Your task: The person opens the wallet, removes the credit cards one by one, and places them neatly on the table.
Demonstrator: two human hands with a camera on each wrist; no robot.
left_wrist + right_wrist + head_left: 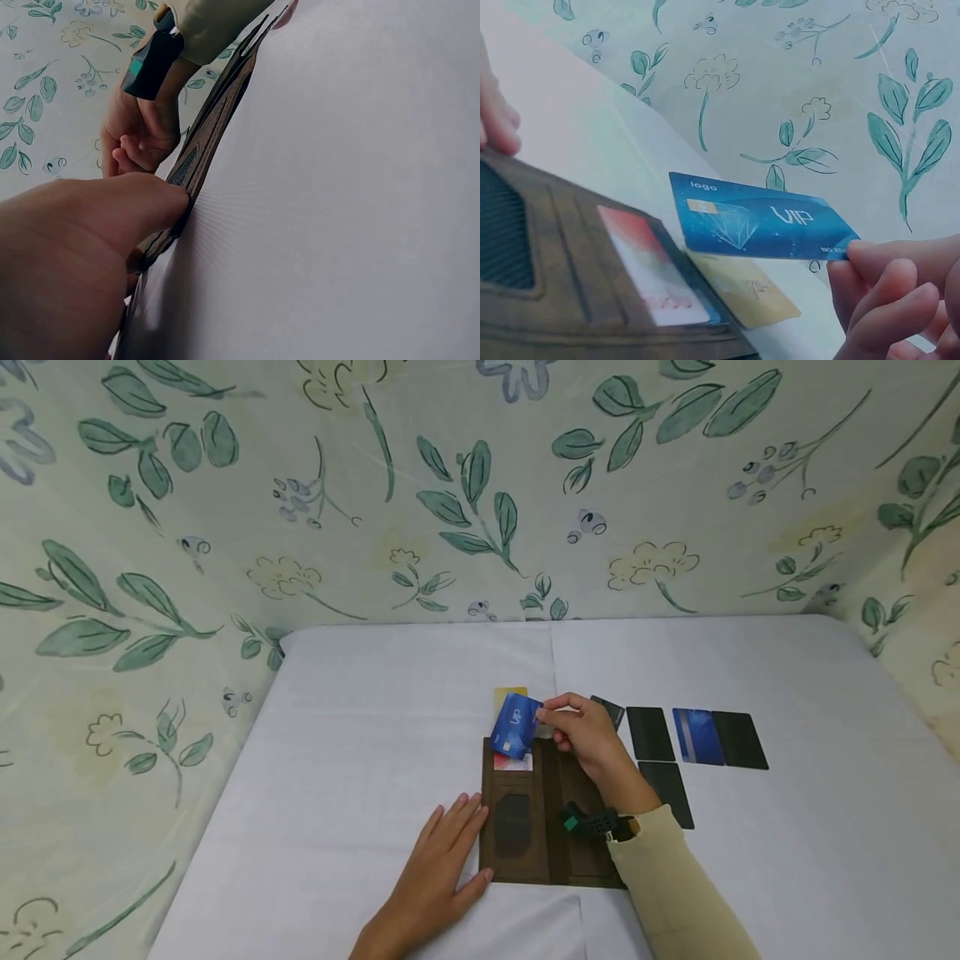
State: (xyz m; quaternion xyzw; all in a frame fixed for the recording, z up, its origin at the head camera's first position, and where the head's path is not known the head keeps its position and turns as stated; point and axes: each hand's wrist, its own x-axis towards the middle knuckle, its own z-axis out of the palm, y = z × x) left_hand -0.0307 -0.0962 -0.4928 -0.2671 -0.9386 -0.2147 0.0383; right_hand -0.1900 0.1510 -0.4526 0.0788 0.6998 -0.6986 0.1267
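Observation:
Between thumb and fingers my right hand (588, 739) pinches a blue VIP card (516, 725) by its edge, above the top of the open brown wallet (551, 860). In the right wrist view, the blue card (757, 217) is tilted and apart from the wallet. A red and white card (656, 270) shows in the wallet's slot. Just past the wallet's top edge lies a gold card (746, 289). My left hand (438, 868) rests with extended fingers at the wallet's left edge; the thumb touches that edge in the left wrist view.
Right of the wallet on the white table (360, 735) lie several black cards, one (651, 733) near the wrist and another (738, 739) farther right. A blue striped card (699, 735) lies between them. Floral cloth (465, 485) hangs behind.

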